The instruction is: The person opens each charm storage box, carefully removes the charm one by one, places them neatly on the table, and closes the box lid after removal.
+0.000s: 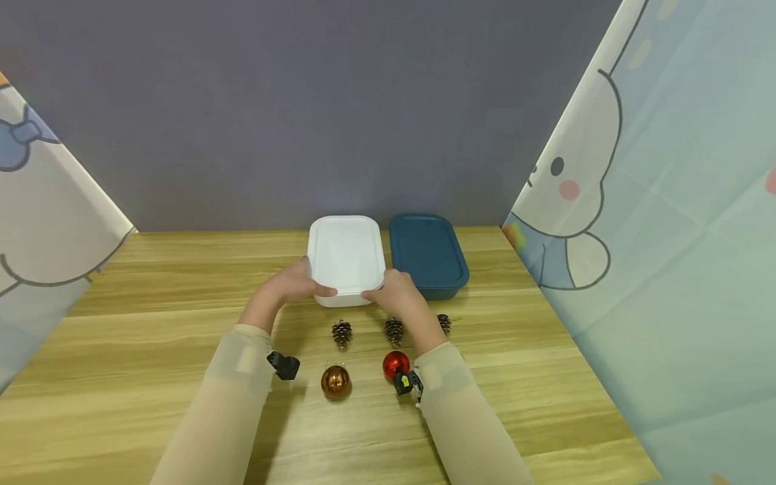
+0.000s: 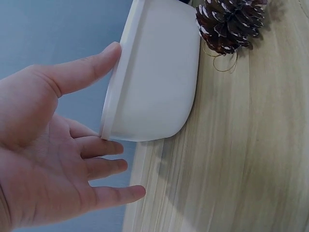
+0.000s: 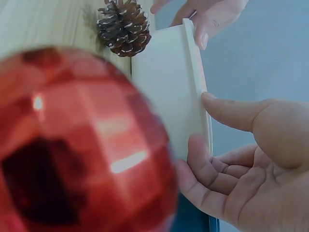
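A white plastic box point(image 1: 344, 301) stands at the back of the table with its white lid point(image 1: 347, 252) on top. At the lid's front left corner, my left hand point(image 1: 297, 279) grips the rim, thumb along the front edge and fingers round the side. My right hand point(image 1: 397, 293) holds the front right corner likewise; its fingers point(image 3: 205, 174) curl against the side in the right wrist view. In the left wrist view, the thumb point(image 2: 91, 70) touches the lid's rim while the lower fingers extend past the corner.
Right of the white box stands a dark blue lidded box point(image 1: 427, 250). In front lie three pine cones point(image 1: 342, 335), one partly behind my right arm. Nearer are a bronze ball ornament point(image 1: 336, 382) and a red one point(image 1: 395, 364) beside my right wrist. A grey wall rises behind.
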`<state>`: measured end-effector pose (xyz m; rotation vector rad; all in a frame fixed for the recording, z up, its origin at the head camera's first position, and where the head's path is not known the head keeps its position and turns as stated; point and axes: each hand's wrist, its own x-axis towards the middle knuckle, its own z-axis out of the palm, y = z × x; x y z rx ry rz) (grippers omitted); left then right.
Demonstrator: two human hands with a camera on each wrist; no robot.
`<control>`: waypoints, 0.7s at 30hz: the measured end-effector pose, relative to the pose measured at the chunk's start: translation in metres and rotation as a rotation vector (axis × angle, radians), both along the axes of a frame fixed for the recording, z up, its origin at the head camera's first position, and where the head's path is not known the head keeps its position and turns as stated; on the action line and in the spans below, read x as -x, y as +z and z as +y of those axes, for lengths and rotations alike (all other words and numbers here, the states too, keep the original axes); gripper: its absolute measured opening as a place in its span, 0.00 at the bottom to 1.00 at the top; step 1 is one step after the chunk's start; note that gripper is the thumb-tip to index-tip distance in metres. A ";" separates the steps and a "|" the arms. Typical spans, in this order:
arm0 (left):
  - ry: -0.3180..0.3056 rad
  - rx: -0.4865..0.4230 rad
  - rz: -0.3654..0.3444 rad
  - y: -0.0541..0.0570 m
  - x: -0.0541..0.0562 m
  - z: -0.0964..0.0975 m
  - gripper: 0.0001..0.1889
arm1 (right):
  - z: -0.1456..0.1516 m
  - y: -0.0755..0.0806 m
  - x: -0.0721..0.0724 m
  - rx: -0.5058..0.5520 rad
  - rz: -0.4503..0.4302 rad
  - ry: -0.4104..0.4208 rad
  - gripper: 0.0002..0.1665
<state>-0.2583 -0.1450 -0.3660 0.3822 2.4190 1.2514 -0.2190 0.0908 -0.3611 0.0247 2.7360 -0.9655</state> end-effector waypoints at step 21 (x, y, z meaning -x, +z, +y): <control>-0.009 0.115 0.071 0.027 0.003 0.000 0.44 | 0.029 0.047 0.005 -0.088 -0.021 0.036 0.45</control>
